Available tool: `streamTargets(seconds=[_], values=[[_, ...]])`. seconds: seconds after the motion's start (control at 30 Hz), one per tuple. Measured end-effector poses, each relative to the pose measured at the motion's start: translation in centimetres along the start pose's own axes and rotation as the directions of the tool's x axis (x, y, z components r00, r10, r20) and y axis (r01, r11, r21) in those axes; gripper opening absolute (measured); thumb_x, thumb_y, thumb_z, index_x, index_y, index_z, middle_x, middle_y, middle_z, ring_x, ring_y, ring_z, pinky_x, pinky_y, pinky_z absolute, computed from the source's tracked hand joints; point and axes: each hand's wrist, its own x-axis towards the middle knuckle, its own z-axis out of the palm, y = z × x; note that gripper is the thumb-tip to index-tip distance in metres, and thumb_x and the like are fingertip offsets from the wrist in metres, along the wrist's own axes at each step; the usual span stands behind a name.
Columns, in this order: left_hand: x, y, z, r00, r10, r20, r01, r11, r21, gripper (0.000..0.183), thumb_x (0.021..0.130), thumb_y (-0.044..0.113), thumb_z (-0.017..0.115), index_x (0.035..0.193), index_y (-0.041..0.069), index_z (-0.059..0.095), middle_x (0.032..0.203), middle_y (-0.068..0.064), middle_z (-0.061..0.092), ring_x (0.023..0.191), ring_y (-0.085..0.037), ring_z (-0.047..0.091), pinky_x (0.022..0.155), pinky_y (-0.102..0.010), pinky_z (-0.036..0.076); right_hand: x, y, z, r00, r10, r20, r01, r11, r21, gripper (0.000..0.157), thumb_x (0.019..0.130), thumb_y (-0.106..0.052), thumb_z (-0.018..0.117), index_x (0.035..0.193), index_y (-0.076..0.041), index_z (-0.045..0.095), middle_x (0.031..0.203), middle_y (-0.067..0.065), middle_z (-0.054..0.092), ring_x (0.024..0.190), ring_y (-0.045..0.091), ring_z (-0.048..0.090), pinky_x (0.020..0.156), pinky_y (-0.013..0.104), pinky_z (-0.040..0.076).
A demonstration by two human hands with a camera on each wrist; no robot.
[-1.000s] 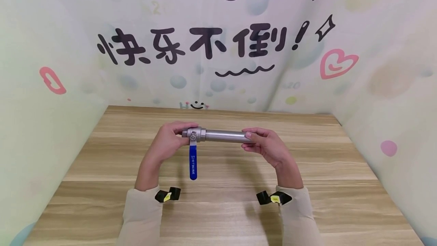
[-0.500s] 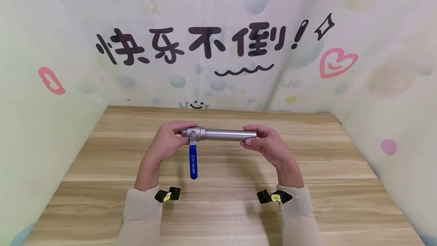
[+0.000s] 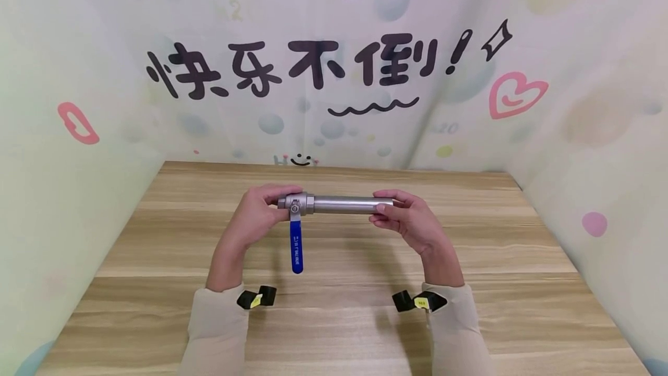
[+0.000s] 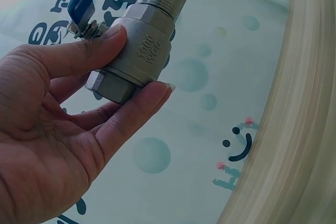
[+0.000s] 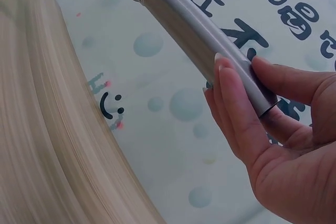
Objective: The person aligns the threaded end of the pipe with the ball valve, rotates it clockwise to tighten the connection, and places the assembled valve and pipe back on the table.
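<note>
A grey metal ball valve (image 3: 296, 204) with a blue lever handle (image 3: 296, 247) is joined to a metal pipe (image 3: 344, 205), held level above the table. My left hand (image 3: 254, 216) grips the valve body; in the left wrist view the thumb and fingers pinch it near its hexagonal end (image 4: 110, 86), and "1000 WOG" shows on its side. At the pipe's free end my right hand (image 3: 412, 222) pinches the tube between thumb and fingers. The right wrist view shows the pipe (image 5: 205, 30) running up to the valve, its open end by the palm. Threads (image 4: 157, 4) show at the joint.
Below the hands lies a wood-grain table (image 3: 334, 329). A pale printed cloth wall (image 3: 235, 132) with black lettering rises along its back edge and both sides. Black wrist cameras (image 3: 257, 298) sit on both sleeves.
My right thumb and fingers have shifted their hold around the pipe's free end, the thumb moving down and then back up. The left hand and the valve stay almost still.
</note>
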Motion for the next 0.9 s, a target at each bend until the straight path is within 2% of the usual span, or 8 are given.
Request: streamTargets(seconds=[0.3, 0.53, 0.77, 0.9], values=[[0.03, -0.21, -0.01, 1.0, -0.002, -0.006, 0.002, 1.0, 0.006, 0.043, 0.079, -0.006, 0.071, 0.119, 0.01, 0.071, 0.125, -0.011, 0.063, 0.103, -0.029, 0.057, 0.075, -0.032, 0.052, -0.01, 0.02, 0.26, 1.0, 0.002, -0.023, -0.002, 1.0, 0.009, 0.016, 0.093, -0.004, 0.063, 0.109, -0.006, 0.066, 0.095, 0.014, 0.066, 0.075, 0.019, 0.071, 0.072, 0.028, 0.057], [-0.01, 0.09, -0.11, 1.0, -0.006, -0.004, 0.006, 1.0, 0.014, 0.044, 0.08, -0.006, 0.069, 0.12, 0.011, 0.07, 0.126, -0.01, 0.063, 0.102, -0.028, 0.058, 0.073, -0.032, 0.052, 0.21, 0.08, 0.43, 0.998, 0.02, -0.053, -0.021, 1.0, -0.016, 0.042, 0.094, -0.008, 0.063, 0.128, 0.013, 0.049, 0.097, 0.015, 0.064, 0.074, 0.018, 0.071, 0.072, 0.028, 0.057], [0.04, -0.09, -0.06, 1.0, 0.003, -0.004, -0.003, 1.0, 0.012, 0.043, 0.08, -0.007, 0.069, 0.119, 0.01, 0.071, 0.126, -0.013, 0.063, 0.102, -0.029, 0.057, 0.073, -0.03, 0.052, 0.25, 0.18, 0.43, 0.998, 0.03, -0.052, -0.031, 0.999, -0.013, 0.031, 0.095, -0.01, 0.061, 0.119, 0.008, 0.055, 0.099, 0.013, 0.062, 0.075, 0.018, 0.071, 0.072, 0.027, 0.057], [0.05, -0.12, -0.07, 1.0, 0.0, -0.01, 0.0, 1.0, 0.016, 0.044, 0.079, -0.008, 0.068, 0.119, 0.012, 0.071, 0.125, -0.011, 0.063, 0.101, -0.028, 0.058, 0.072, -0.03, 0.052, 0.23, 0.16, 0.33, 0.999, 0.034, -0.042, -0.034, 0.999, -0.003, 0.033, 0.095, -0.01, 0.062, 0.12, 0.01, 0.055, 0.098, 0.013, 0.064, 0.074, 0.019, 0.071, 0.072, 0.028, 0.057]])
